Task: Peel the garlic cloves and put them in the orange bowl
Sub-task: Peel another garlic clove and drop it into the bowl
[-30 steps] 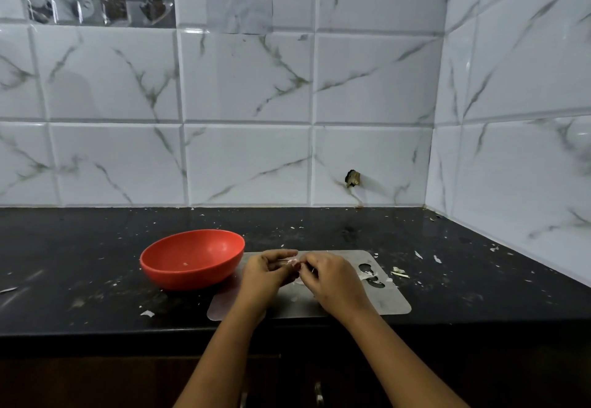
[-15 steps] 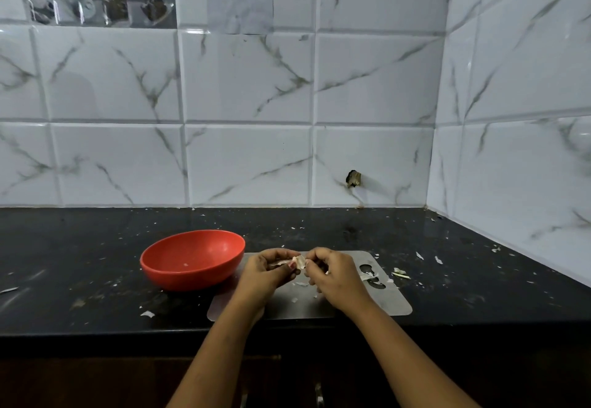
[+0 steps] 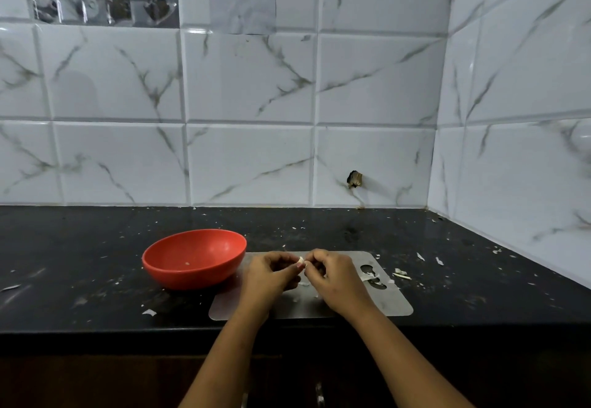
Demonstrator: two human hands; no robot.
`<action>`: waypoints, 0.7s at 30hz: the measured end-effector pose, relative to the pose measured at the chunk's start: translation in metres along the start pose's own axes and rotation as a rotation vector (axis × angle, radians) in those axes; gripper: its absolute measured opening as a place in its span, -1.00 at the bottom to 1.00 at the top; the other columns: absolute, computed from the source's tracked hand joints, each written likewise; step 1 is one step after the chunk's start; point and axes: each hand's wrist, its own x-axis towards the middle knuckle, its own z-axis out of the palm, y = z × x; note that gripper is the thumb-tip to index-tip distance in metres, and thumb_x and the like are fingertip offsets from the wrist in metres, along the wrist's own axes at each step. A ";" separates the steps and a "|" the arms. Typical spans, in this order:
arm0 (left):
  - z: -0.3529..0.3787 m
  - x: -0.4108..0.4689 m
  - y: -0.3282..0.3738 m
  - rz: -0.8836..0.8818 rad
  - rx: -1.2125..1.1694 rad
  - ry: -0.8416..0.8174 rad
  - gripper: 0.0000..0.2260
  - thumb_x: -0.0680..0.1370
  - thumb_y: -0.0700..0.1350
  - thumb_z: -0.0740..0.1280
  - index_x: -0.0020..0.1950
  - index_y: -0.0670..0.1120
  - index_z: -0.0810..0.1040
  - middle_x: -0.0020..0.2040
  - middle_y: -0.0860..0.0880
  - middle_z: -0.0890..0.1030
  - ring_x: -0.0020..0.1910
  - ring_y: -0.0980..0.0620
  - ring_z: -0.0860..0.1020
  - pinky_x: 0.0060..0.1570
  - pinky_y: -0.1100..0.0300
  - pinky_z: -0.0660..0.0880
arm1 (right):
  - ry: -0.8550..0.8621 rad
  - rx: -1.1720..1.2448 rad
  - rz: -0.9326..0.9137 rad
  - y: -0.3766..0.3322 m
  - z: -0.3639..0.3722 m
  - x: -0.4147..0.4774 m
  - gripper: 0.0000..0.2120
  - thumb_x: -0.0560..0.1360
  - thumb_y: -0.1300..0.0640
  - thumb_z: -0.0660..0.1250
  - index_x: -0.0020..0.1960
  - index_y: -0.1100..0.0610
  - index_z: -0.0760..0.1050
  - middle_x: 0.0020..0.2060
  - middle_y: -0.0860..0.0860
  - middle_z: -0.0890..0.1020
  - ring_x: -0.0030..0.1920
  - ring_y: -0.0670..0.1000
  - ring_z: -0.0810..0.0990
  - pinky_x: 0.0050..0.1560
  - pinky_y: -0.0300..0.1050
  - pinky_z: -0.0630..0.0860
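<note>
Just right of the orange bowl (image 3: 194, 258), both hands pinch one small garlic clove (image 3: 301, 260) between them above the cutting board (image 3: 391, 303), the left hand (image 3: 270, 275) nearer the bowl, the right hand (image 3: 334, 275) beyond it.

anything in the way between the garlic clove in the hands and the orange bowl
Nothing visible does. The garlic clove is pinched between the left hand and right hand above the cutting board. The orange bowl sits open just to the left, beyond the left hand, with nothing over its mouth.
</note>
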 end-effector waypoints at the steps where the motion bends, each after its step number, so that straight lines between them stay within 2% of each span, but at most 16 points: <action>1: 0.000 0.000 0.000 -0.005 -0.006 -0.006 -0.93 0.46 -0.31 0.41 -0.13 -0.16 0.62 -0.26 -0.10 0.65 -0.35 0.07 0.63 -0.34 0.30 0.54 | 0.000 0.004 -0.003 0.000 0.000 0.000 -0.89 0.54 0.12 0.28 -0.04 0.06 0.59 -0.32 -0.03 0.61 -0.35 -0.08 0.53 -0.30 -0.16 0.48; 6: -0.004 -0.001 0.002 -0.034 -0.076 -0.023 -0.88 0.50 -0.35 0.34 -0.12 -0.19 0.63 -0.27 -0.12 0.64 -0.35 0.06 0.59 -0.30 0.31 0.57 | 0.001 0.073 -0.002 -0.001 0.000 0.000 -0.89 0.56 0.14 0.27 -0.08 0.01 0.55 -0.34 -0.05 0.58 -0.32 -0.02 0.55 -0.29 -0.10 0.50; 12: -0.005 0.001 0.003 -0.066 -0.130 0.001 -0.91 0.55 -0.31 0.29 -0.06 -0.23 0.59 -0.20 -0.16 0.62 -0.31 0.02 0.59 -0.33 0.30 0.57 | 0.082 0.134 0.106 0.001 -0.001 0.003 -0.76 0.55 0.18 0.23 -0.21 -0.12 0.44 -0.37 -0.04 0.56 -0.28 0.08 0.60 -0.26 0.03 0.53; 15: -0.005 0.000 0.004 -0.060 -0.110 -0.023 -0.91 0.56 -0.26 0.29 -0.03 -0.23 0.59 -0.19 -0.13 0.63 -0.28 0.03 0.58 -0.32 0.29 0.56 | 0.114 0.136 0.151 0.003 0.000 0.003 -0.79 0.55 0.17 0.24 -0.21 -0.07 0.46 -0.36 -0.01 0.58 -0.29 0.08 0.61 -0.23 0.07 0.54; 21: -0.004 0.000 0.006 -0.069 -0.081 -0.047 -0.88 0.55 -0.21 0.31 -0.01 -0.24 0.59 -0.20 -0.10 0.64 -0.38 0.10 0.57 -0.35 0.30 0.53 | 0.223 0.156 0.198 0.005 -0.001 0.005 -0.87 0.54 0.14 0.29 -0.18 0.03 0.53 -0.36 -0.06 0.58 -0.28 0.01 0.60 -0.20 0.02 0.58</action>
